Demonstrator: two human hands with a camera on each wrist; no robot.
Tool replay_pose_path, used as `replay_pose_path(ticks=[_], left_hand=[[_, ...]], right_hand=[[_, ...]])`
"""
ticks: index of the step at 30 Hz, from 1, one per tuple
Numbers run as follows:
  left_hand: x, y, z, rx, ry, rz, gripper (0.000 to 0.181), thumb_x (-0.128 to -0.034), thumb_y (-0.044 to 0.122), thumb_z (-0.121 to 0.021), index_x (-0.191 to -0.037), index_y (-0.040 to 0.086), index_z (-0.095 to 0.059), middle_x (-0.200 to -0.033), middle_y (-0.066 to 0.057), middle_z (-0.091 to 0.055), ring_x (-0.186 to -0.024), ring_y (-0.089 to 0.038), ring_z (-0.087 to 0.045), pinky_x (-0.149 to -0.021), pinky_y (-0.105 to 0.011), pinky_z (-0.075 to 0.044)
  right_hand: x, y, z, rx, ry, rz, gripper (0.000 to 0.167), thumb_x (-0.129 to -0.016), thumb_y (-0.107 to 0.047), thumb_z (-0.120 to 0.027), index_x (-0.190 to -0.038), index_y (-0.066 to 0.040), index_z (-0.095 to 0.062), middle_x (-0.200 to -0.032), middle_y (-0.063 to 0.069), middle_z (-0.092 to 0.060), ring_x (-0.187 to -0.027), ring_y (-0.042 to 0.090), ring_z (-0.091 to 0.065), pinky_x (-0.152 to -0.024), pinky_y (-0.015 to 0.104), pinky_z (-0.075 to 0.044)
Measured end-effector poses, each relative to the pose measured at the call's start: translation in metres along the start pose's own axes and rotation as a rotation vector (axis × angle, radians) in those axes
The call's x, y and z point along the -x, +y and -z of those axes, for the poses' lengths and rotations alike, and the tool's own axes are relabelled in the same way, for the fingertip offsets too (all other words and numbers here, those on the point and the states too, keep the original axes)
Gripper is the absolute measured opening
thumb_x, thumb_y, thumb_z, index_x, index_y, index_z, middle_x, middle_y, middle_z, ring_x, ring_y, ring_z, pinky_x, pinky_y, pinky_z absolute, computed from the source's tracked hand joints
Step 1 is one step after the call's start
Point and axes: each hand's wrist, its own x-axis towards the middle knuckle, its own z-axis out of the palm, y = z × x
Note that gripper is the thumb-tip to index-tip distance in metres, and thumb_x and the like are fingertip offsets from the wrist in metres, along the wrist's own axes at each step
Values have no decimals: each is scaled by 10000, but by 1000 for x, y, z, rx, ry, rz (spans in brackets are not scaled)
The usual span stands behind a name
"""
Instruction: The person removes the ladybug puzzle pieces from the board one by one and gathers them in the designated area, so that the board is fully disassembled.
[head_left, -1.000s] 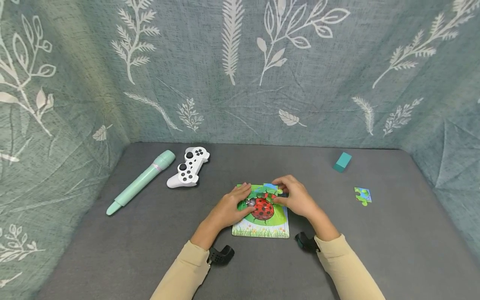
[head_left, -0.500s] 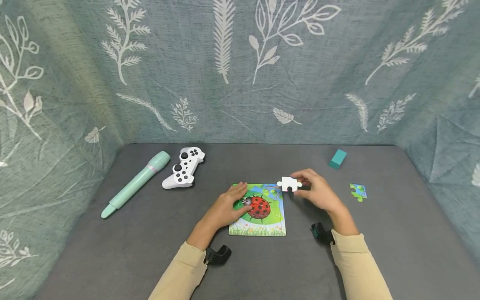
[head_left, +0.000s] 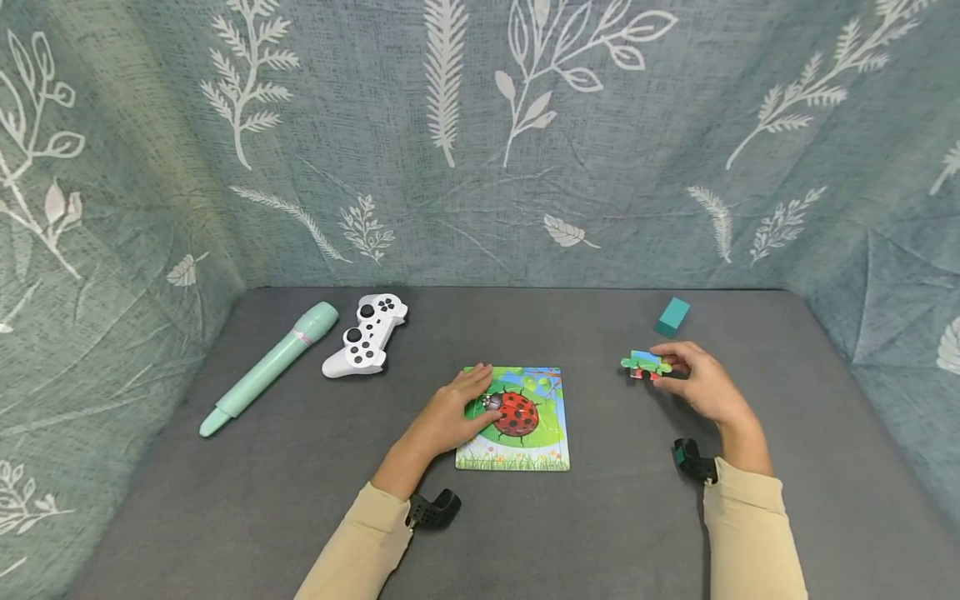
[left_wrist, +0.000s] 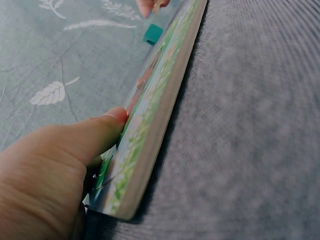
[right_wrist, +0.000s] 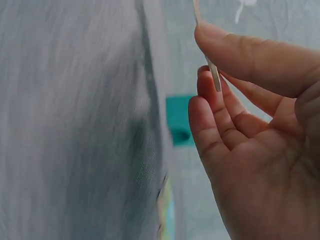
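A square ladybug puzzle [head_left: 525, 454] lies on the grey table in the head view. The left hand [head_left: 441, 423] rests on its left side, fingers extended and thumb on the picture. In the left wrist view the thumb of the left hand [left_wrist: 55, 160] touches the puzzle board [left_wrist: 155, 130] near its edge. To the right of the board, the right hand [head_left: 708, 383] pinches a puzzle piece [head_left: 642, 362] between thumb and fingers, picture side showing. Seen thin and edge-on in the right wrist view, the piece [right_wrist: 215, 77] sits at the thumb of the right hand [right_wrist: 265, 130].
At the left lie a mint-green wand-shaped object [head_left: 270, 368] and a white game controller [head_left: 366, 336]. A teal block [head_left: 672, 317] stands behind the right hand. Patterned cloth [head_left: 480, 208] hangs at the table's back edge.
The right hand has lifted a piece off the puzzle and carried it right; its white back showed midway, its picture side shows now. The left hand has stayed on the board.
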Motion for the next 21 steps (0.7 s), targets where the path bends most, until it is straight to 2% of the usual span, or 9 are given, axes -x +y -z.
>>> replay_pose_path(ticks=[3, 8, 13, 21], left_hand=[[0, 0, 0, 0, -1, 1, 626, -872, 256, -691, -1372, -41, -461, -1453, -171, -426, -1387, -298, -345, -1192, -434, -244], [-1, 0, 1, 3, -9, 9, 631, -875, 256, -687, -1383, -36, -450, -1453, -176, -425, -1388, -303, -342, -1194, -434, -239], [-1, 1, 1, 7, -11, 11, 635, -872, 259, -689, -1382, -35, -451, -1450, -174, -431, -1387, -301, -345, -1196, -428, -239], [-1, 2, 2, 12, -10, 12, 631, -870, 260, -692, -1376, -38, -459, -1449, -172, -434, -1387, -300, -346, -1195, -424, -242]], right_hand=[[3, 10, 4, 17, 6, -20, 455, -884, -96, -664, -1299, 30, -525, -1241, 222, -485, -1108, 363, -498, -890, 449, -472], [5, 21, 6, 21, 28, -32, 441, -875, -55, -658, -1283, 54, -531, -1228, 241, -497, -1111, 380, -507, -920, 466, -468], [5, 26, 6, 60, 40, -18, 424, -865, -46, -665, -1262, 54, -554, -1212, 235, -519, -1101, 364, -528, -889, 396, -478], [4, 27, 4, 95, 47, -11, 418, -854, -36, -673, -1250, 51, -570, -1252, 259, -512, -1147, 412, -479, -962, 550, -419]])
